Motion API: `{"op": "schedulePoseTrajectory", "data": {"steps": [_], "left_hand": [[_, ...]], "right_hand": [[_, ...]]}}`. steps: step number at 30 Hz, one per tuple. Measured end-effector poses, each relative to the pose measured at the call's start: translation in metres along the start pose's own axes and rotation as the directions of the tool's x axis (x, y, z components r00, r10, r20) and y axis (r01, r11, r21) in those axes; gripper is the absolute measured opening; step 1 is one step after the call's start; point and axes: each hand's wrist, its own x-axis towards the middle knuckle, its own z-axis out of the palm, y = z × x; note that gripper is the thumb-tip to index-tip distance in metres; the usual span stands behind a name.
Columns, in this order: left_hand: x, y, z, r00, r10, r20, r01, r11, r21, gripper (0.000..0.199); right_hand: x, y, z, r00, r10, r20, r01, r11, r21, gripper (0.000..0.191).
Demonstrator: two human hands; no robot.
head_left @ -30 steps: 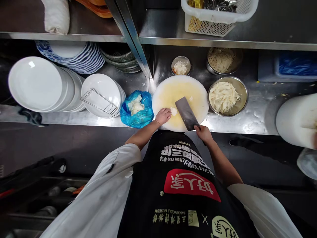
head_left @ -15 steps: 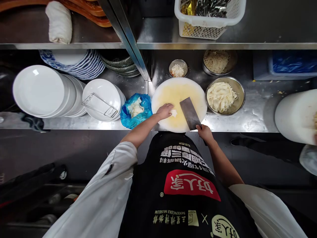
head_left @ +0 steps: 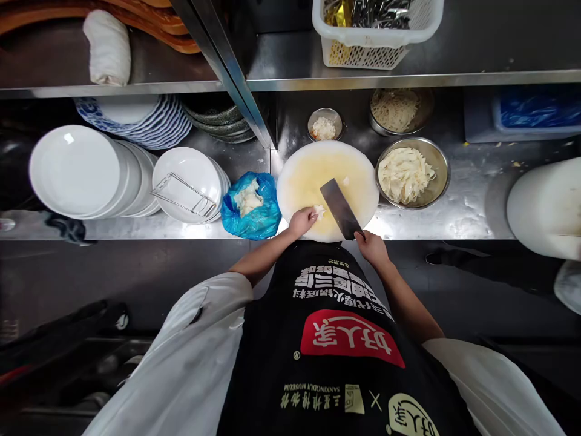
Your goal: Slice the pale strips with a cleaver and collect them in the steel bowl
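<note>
My right hand (head_left: 372, 248) is closed around the handle of a cleaver (head_left: 340, 207), whose dark wide blade lies slantwise over the round cutting board (head_left: 297, 158). At the board's near left, my left hand (head_left: 303, 221) pinches a small whitish piece of food (head_left: 319, 212), its exact kind unclear. A smaller pale bit (head_left: 345, 180) lies on the board beyond the blade. Left of the board sits a blue plastic bag (head_left: 267, 212) with white pieces inside. A metal bowl (head_left: 439, 181) of pale, thin slices stands to the right.
White plates (head_left: 75, 172) are stacked at the left, with a wire rack (head_left: 181, 197) on the nearer stack. Behind the board stand a small bowl (head_left: 325, 125) of chopped white bits and a bowl of shreds (head_left: 394, 111). A shelf edge (head_left: 399, 80) overhangs the counter.
The cleaver has shifted slightly left, closer to my left hand. My left hand has drawn a little nearer to me, and a pale bit now shows beyond the blade.
</note>
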Motion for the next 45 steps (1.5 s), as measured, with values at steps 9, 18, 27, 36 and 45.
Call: {"op": "schedulePoseTrajectory", "data": {"steps": [9, 18, 27, 36, 45], "left_hand": [[0.007, -0.025, 0.005, 0.868, 0.495, 0.037, -0.495, 0.858, 0.142, 0.024], [0.015, -0.020, 0.011, 0.870, 0.487, 0.070, -0.492, 0.861, 0.128, 0.022], [0.021, -0.019, 0.009, 0.851, 0.508, 0.131, -0.516, 0.856, 0.036, 0.017], [0.019, -0.023, 0.012, 0.843, 0.527, 0.109, -0.535, 0.841, 0.077, 0.023], [0.020, -0.019, 0.010, 0.857, 0.496, 0.138, -0.502, 0.865, 0.008, 0.023]], "right_hand": [[-0.013, -0.015, 0.016, 0.995, -0.043, 0.095, 0.043, 0.999, 0.003, 0.043], [-0.004, 0.014, 0.018, 0.987, 0.098, 0.131, -0.114, 0.986, 0.122, 0.045], [-0.001, 0.012, 0.010, 0.988, 0.123, 0.097, -0.124, 0.992, 0.003, 0.047], [-0.013, 0.011, -0.004, 0.996, 0.085, 0.041, -0.080, 0.991, -0.103, 0.051], [-0.011, -0.003, 0.011, 0.992, 0.072, 0.099, -0.065, 0.995, -0.079, 0.049]]}}
